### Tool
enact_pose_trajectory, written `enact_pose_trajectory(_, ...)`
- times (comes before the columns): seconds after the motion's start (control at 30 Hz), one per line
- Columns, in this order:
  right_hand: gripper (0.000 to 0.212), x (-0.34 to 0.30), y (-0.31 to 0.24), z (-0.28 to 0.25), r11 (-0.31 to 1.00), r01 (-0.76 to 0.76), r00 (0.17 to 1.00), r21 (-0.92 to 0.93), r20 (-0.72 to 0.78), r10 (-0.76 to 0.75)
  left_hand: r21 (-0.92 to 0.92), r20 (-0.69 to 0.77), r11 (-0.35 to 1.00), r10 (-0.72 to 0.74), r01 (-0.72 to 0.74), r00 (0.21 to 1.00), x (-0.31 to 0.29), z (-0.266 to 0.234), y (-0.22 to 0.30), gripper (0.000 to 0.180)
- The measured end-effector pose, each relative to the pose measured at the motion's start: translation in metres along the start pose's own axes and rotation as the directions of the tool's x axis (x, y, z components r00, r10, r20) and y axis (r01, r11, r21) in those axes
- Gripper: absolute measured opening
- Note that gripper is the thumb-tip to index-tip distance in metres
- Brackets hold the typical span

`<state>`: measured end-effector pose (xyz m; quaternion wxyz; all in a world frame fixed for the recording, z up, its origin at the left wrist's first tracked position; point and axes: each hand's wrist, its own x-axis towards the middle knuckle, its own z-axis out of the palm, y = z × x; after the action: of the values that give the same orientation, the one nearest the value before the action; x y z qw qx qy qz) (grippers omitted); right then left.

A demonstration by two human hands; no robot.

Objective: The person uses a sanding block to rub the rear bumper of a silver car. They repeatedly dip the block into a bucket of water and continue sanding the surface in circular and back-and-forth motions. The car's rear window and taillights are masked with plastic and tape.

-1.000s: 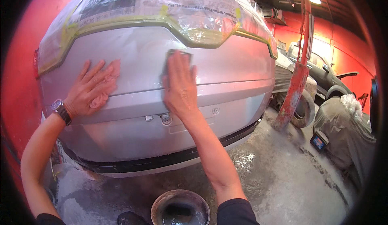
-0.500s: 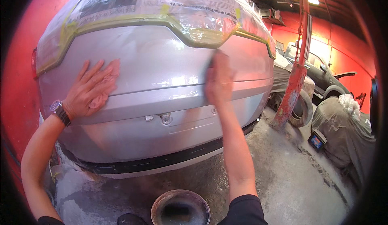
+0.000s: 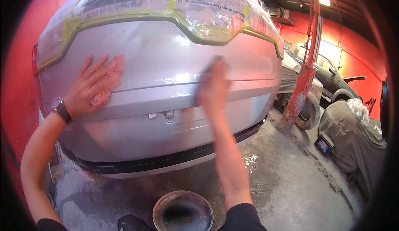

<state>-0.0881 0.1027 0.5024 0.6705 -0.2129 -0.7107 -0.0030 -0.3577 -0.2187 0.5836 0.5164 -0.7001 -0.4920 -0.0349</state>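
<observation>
A silver car rear panel [image 3: 158, 52] fills the view, its window masked with newspaper and yellow-green tape [image 3: 124, 17]. My left hand [image 3: 93, 85] lies flat on the panel at the left, fingers spread, a dark watch on the wrist. My right hand [image 3: 214, 87], blurred by motion, presses a dark sanding pad [image 3: 206, 71] against the middle of the panel, just above the horizontal crease. A small lock fitting [image 3: 169, 115] sits below, between the two hands.
A round metal bucket [image 3: 183, 212] with grey water stands on the wet concrete floor below me. A red post [image 3: 303, 85] rises at the right by a tyre. A covered object [image 3: 353, 143] and a dark car [image 3: 322, 71] stand beyond. The walls are red.
My right hand with the pad swept right across the panel, then came back toward the middle. My left hand stayed flat in the same spot.
</observation>
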Motion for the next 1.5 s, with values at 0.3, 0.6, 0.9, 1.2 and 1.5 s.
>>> enact_pose_trajectory(0.3, 0.056, -0.014, 0.024, -0.017, 0.992, -0.076, 0.994, -0.105, -0.081, 0.067, 0.016, 0.0, 1.0, -0.003, 0.003, 1.0, 0.007, -0.004, 0.0, 0.053)
enact_pose_trajectory(0.6, 0.06, -0.047, 0.006, -0.017, 0.973, 0.193, 0.981, -0.13, 0.024, -0.191, 0.017, 0.014, 0.999, -0.027, 0.027, 1.0, 0.0, 0.0, 0.001, 0.054)
enact_pose_trajectory(0.9, 0.072, -0.043, -0.032, 0.006, 0.933, 0.325, 0.943, -0.156, 0.134, -0.306, 0.111, 0.039, 0.994, 0.016, -0.02, 0.999, -0.004, 0.005, -0.008, 0.056)
enact_pose_trajectory(1.2, 0.062, -0.036, -0.043, 0.019, 0.991, 0.109, 0.992, -0.082, -0.056, -0.114, 0.123, -0.013, 0.974, -0.189, 0.189, 0.982, 0.064, 0.028, 0.044, 0.058)
enact_pose_trajectory(1.5, 0.051, -0.028, 0.029, -0.04, 0.99, -0.122, 0.982, 0.069, 0.151, 0.11, 0.128, -0.194, 0.976, -0.148, 0.175, 0.97, 0.178, 0.063, 0.081, 0.06)
